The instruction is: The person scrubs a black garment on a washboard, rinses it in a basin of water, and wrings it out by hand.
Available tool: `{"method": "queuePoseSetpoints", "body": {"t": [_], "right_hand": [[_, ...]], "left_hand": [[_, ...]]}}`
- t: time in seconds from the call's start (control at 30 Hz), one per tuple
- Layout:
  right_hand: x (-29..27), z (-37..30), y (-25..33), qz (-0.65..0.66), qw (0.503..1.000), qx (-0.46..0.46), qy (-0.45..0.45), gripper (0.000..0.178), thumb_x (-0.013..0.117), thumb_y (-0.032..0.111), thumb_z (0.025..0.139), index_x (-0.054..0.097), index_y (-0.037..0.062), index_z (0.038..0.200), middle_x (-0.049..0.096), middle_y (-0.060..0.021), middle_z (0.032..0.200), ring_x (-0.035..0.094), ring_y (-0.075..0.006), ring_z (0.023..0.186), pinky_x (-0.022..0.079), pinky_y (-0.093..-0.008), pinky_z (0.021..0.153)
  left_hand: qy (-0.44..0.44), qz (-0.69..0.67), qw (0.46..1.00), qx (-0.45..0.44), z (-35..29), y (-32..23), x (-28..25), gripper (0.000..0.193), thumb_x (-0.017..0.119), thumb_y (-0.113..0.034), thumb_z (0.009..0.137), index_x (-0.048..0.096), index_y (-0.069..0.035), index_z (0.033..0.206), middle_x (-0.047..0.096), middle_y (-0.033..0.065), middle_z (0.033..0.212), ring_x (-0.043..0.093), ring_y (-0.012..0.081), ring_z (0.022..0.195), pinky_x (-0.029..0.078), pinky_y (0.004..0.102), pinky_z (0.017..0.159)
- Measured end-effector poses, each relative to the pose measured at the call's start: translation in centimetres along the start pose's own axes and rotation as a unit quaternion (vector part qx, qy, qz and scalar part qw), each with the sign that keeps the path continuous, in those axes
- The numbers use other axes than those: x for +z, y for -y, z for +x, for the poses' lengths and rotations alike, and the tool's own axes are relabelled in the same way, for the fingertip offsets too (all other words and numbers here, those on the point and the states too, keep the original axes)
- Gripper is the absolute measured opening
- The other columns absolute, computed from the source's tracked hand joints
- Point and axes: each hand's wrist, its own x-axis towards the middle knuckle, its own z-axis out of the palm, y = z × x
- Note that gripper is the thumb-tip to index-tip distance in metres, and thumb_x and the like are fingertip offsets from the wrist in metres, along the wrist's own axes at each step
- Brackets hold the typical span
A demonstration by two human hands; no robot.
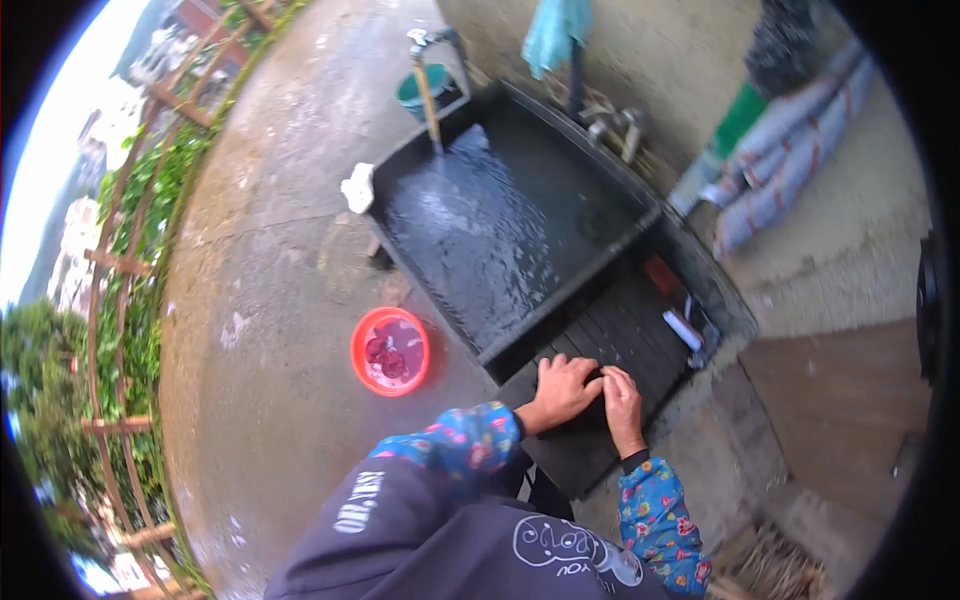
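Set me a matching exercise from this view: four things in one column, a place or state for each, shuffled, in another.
Things
1. Red basin
2. Sink
3. Left hand and right hand
4. Teal cloth

Places or states
A. Hanging near the wall
B. Holding pinkish liquid
C. Close together at the ribbed board
D. Dark, below the spout

Pairs: 1-B; 2-D; 3-C; 4-A

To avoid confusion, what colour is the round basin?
The round basin is orange-red, seen in the head view.

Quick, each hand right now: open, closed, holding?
Left hand: on or above the flat black ribbed washboard; grip cannot be told.
Right hand: beside the left; grip unclear too.
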Motion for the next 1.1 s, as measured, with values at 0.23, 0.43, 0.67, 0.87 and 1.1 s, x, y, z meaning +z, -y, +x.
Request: {"method": "queuePoseSetpoints", "body": {"t": [0.23, 0.43, 0.67, 0.87, 1.1], "right_hand": [[1.6, 3.4, -8.8, -0.198, 0.955, -0.173, -0.136, 0.010, 0.053, 0.012, 0.085, 0.060, 0.0052, 0.088, 0.060, -0.0136, 0.089, 0.056, -0.0339, 0.091, 0.044, -0.0451, 0.079], [-0.2, 2.6, -8.3, -0.053, 0.998, -0.027, 0.009, 0.020, 0.054, 0.020, 0.089, 0.063, 0.0079, 0.101, 0.061, -0.0087, 0.116, 0.055, -0.0297, 0.109, 0.045, -0.0443, 0.088], [2.4, -0.8, -2.1, -0.021, 0.989, -0.109, -0.095, 0.012, 0.057, 0.016, 0.081, 0.062, 0.0064, 0.086, 0.062, -0.0137, 0.089, 0.058, -0.0322, 0.087, 0.044, -0.0443, 0.076], [-0.3, 7.2, -10.7, -0.336, 0.941, -0.036, 0.003, 0.022, 0.045, 0.022, 0.091, 0.065, 0.0113, 0.092, 0.064, -0.0068, 0.101, 0.059, -0.0279, 0.094, 0.044, -0.0414, 0.082], [1.6, -4.0, 1.4, -0.101, 0.975, -0.158, -0.118, 0.023, 0.056, 0.023, 0.085, 0.064, 0.0043, 0.097, 0.064, -0.0124, 0.099, 0.059, -0.0295, 0.095, 0.045, -0.0383, 0.084]], "left_hand": [[0.100, 0.132, 0.947, 0.277, 8.4, 1.5, 3.3, 0.024, 0.055, -0.025, 0.077, 0.061, -0.009, 0.094, 0.054, 0.0095, 0.089, 0.051, 0.0297, 0.091, 0.036, 0.0449, 0.081], [0.091, 0.146, 0.983, 0.068, 6.0, 1.0, 4.2, 0.033, 0.045, -0.035, 0.091, 0.064, -0.016, 0.109, 0.063, 0.0030, 0.115, 0.054, 0.0296, 0.103, 0.037, 0.0478, 0.083], [0.055, 0.024, 0.963, 0.264, 2.0, 4.0, 1.8, 0.017, 0.052, -0.020, 0.077, 0.058, -0.007, 0.087, 0.054, 0.0119, 0.092, 0.049, 0.0296, 0.087, 0.036, 0.0432, 0.078], [0.023, 0.182, 0.973, 0.140, 11.0, 0.6, 5.7, 0.023, 0.049, -0.029, 0.086, 0.065, -0.012, 0.083, 0.060, 0.0068, 0.092, 0.049, 0.0300, 0.099, 0.036, 0.0523, 0.081], [-0.026, 0.025, 0.975, 0.220, -2.8, 1.5, -0.9, 0.025, 0.052, -0.030, 0.086, 0.061, -0.010, 0.096, 0.058, 0.0075, 0.098, 0.051, 0.0288, 0.094, 0.037, 0.0443, 0.084]]}}
